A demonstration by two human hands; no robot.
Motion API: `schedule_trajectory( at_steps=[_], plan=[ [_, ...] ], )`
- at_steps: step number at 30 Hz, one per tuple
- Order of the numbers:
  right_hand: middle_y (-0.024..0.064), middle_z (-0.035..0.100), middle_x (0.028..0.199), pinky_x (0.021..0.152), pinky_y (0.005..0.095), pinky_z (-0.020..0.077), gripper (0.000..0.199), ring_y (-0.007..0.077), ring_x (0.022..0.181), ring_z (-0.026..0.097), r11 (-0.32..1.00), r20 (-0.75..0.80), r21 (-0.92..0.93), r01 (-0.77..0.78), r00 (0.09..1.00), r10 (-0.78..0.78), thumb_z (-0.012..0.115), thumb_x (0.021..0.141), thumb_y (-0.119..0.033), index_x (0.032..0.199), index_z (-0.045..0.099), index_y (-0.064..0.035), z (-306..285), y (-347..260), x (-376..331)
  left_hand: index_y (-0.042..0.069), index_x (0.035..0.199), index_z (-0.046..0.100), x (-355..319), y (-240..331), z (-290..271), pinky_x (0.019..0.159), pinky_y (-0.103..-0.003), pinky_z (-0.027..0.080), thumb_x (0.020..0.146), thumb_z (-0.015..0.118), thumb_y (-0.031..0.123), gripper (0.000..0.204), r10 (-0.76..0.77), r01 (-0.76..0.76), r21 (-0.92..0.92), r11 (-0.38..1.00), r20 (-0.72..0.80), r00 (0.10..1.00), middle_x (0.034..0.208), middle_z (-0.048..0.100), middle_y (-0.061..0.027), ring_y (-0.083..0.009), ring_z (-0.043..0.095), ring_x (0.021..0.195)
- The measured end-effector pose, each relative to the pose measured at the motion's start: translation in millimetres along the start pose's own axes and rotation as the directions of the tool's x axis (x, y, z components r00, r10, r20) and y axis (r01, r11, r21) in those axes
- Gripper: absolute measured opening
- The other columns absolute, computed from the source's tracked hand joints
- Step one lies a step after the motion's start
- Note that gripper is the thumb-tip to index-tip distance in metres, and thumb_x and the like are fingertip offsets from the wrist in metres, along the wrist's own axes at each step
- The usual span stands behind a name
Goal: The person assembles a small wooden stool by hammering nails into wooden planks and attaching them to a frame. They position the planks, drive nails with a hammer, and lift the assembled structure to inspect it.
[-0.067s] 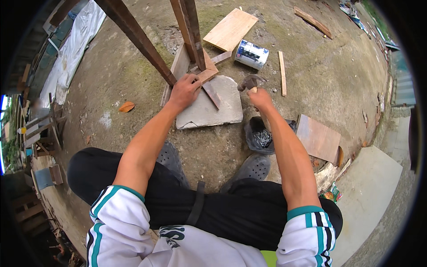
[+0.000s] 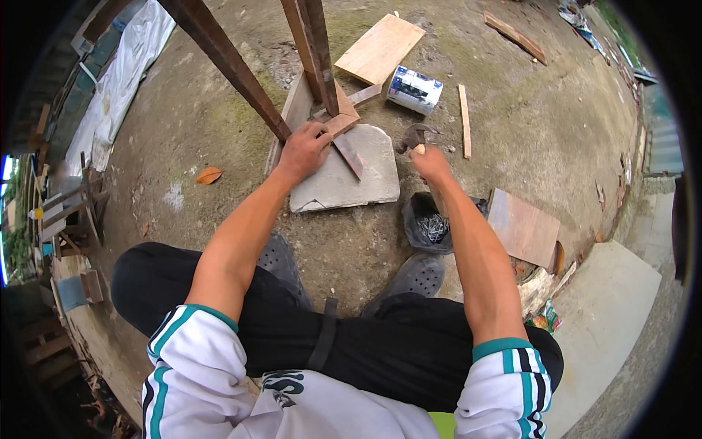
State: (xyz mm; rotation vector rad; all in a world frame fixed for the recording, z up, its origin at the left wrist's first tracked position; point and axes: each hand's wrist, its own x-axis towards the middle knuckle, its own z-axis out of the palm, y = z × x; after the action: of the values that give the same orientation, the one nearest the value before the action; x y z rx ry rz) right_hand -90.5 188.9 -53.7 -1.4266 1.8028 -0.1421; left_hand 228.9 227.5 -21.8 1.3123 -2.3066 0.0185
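Observation:
My right hand (image 2: pixel 431 164) is closed round the handle of a claw hammer (image 2: pixel 417 136), whose head is raised beside the right edge of a pale stone slab (image 2: pixel 373 168). My left hand (image 2: pixel 306 151) is closed with curled fingers on the near corner of a wooden frame (image 2: pixel 342 123). Whether a nail is between those fingers is hidden. Dark wooden legs (image 2: pixel 227 66) rise from the frame toward the top of the view. A narrow metal-like strip (image 2: pixel 349 158) lies slanted on the slab beside my left hand.
A black bag of nails (image 2: pixel 431 228) sits right of my shoes. A blue-white can (image 2: pixel 414 90) lies beyond the slab, near a plywood board (image 2: pixel 380 47) and a thin stick (image 2: pixel 464 121). Another board (image 2: pixel 523 228) lies right; white sheeting (image 2: pixel 121 88) hangs far left.
The hammer has shifted and turned very slightly in my right hand, its head a little to the right. My left hand and the wooden frame stay in place.

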Motion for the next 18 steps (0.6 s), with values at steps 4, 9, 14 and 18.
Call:
schedule_trajectory(
  at_steps=[4,9,14,18],
  plan=[
    [0.0323,0.067,0.103,0.086,0.0482,0.0519,0.045,0.0443,0.100,0.067,0.984,0.047,-0.172,-0.034,0.998,0.042,0.063,0.076,-0.032,0.097,0.071,0.0074,3,34,3,0.007,0.093,0.063,-7,-2,2,0.088,-0.040,0.052,0.077,0.071,0.007,0.018,-0.011,0.011,-0.008,1.000,0.006,1.000,0.104,0.059,-0.0081,-0.0288,0.059,0.103],
    [0.0284,0.070,0.083,0.079,0.0469,0.0536,0.054,0.0417,0.087,0.070,0.976,-0.033,-0.212,0.044,0.998,-0.052,0.065,0.077,-0.045,0.085,0.072,0.0075,8,76,7,0.005,0.091,0.064,-3,1,7,0.087,-0.040,0.051,0.077,0.073,0.009,0.017,-0.037,0.035,-0.070,0.997,-0.036,0.999,0.103,0.059,-0.0086,-0.0298,0.058,0.101],
    [0.0295,0.069,0.084,0.081,0.0466,0.0536,0.055,0.0422,0.089,0.069,0.977,-0.030,-0.212,-0.011,1.000,0.005,0.063,0.080,-0.047,0.084,0.071,0.0079,9,71,11,0.004,0.089,0.065,-1,1,9,0.084,-0.040,0.050,0.080,0.074,0.012,0.015,-0.133,0.127,-0.091,0.988,-0.065,0.989,0.100,0.060,-0.0089,-0.0303,0.057,0.097],
    [0.0292,0.069,0.087,0.082,0.0465,0.0534,0.056,0.0427,0.092,0.068,0.981,0.015,-0.175,-0.085,0.996,0.089,0.060,0.080,-0.046,0.085,0.071,0.0079,7,74,13,0.004,0.094,0.066,0,0,11,0.085,-0.042,0.049,0.085,0.071,0.011,0.013,-0.210,0.191,-0.204,0.960,-0.076,0.975,0.098,0.064,-0.0118,-0.0318,0.060,0.098]
  ],
)
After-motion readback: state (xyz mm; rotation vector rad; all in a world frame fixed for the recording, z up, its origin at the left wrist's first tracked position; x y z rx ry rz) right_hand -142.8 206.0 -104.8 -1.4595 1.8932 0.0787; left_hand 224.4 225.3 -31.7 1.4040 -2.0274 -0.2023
